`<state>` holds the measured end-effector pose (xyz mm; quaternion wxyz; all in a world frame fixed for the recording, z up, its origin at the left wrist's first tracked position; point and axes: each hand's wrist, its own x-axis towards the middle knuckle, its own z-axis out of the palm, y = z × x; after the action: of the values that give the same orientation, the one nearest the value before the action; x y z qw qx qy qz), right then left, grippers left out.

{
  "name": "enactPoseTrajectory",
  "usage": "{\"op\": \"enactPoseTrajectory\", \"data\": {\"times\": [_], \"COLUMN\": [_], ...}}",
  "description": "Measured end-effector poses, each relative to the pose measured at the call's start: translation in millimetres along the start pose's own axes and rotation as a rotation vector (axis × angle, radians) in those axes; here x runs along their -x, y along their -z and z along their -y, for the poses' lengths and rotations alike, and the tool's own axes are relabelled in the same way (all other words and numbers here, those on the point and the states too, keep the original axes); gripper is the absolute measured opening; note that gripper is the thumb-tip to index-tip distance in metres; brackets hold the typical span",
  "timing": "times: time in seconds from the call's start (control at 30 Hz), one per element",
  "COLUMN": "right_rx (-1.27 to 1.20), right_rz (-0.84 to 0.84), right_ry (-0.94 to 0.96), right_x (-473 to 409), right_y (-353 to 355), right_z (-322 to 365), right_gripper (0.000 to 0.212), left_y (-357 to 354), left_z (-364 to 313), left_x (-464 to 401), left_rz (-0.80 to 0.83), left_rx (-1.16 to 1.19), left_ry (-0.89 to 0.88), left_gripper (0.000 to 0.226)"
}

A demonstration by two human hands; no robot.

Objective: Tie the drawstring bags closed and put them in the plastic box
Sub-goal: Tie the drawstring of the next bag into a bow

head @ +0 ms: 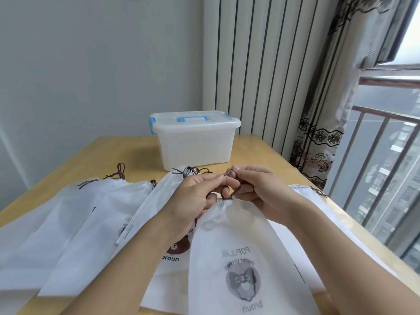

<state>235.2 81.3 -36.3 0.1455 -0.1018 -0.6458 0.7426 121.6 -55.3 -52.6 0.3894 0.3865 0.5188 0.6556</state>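
Hands meet over the gathered neck of a white non-woven drawstring bag with a grey bear print (238, 258), which lies nearest the viewer on the light wooden table (261, 151). Left hand (195, 196) has its fingers curled, thumb and forefinger pinching the dark brown drawstring cord (229, 172) just above the bag's cinched mouth. Right hand (261, 187) is likewise curled, pinching the same cord from the other side; fingertips of both hands nearly touch, with a short stretch of cord taut between them. Both forearms come in from the bottom edge and converge over the bag, the left crossing a second white bag with a brown bear print (172, 258) that lies just left of the held bag and partly under it.

More white drawstring bags (79, 223) fan out left of the held bag, overlapping, their brown cords loose at the far ends. Another white bag (304, 194) shows to the right of the held bag, close to the table's right edge.

Translucent plastic storage box with blue latches and handle (195, 142) stands beyond the held bag, at the table's far side, lid on. A strip of bare tabletop separates it from the bags' mouths. Bare wood also shows left of the box. Beyond the table to the right of the box hang a striped curtain (261, 64) and a patterned curtain (322, 144), then a window with a metal railing (381, 137).
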Motion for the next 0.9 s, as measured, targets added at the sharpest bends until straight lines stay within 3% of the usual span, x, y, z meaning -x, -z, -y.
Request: {"op": "enactPoseTrajectory", "data": {"times": [0.1,0.23,0.37,0.5,0.77,0.9], "right_rx": [0.013,0.098,0.01,-0.07,0.049,-0.016], "right_rz": [0.061,0.109,0.019,-0.089,-0.025,-0.081], "right_ry": [-0.04,-0.033,-0.035,-0.039,-0.045,-0.072], "right_x": [4.4,2.6,0.1,-4.8,1.4,0.9], "right_y": [2.9,11.9,7.6,3.3,9.1,4.9], "right_z": [3.3,1.4,-4.0,-9.5,-0.7,-0.1], "right_gripper": [0.037,0.03,0.035,0.022,0.021,0.02], "left_y": [-0.8,-1.7,-1.0,-2.5,-1.5,-1.0], "left_z": [0.1,-0.9,0.9,3.9,4.3,3.6], "left_x": [0.6,2.3,1.2,0.0,0.3,1.9], "left_rz": [-0.008,0.018,-0.018,-0.054,-0.069,-0.045], "left_rx": [0.02,0.017,0.026,0.054,0.028,-0.013], "left_ry": [-0.005,0.014,0.03,0.02,-0.007,-0.021], "left_gripper": [0.037,0.029,0.023,0.024,0.026,0.025]}}
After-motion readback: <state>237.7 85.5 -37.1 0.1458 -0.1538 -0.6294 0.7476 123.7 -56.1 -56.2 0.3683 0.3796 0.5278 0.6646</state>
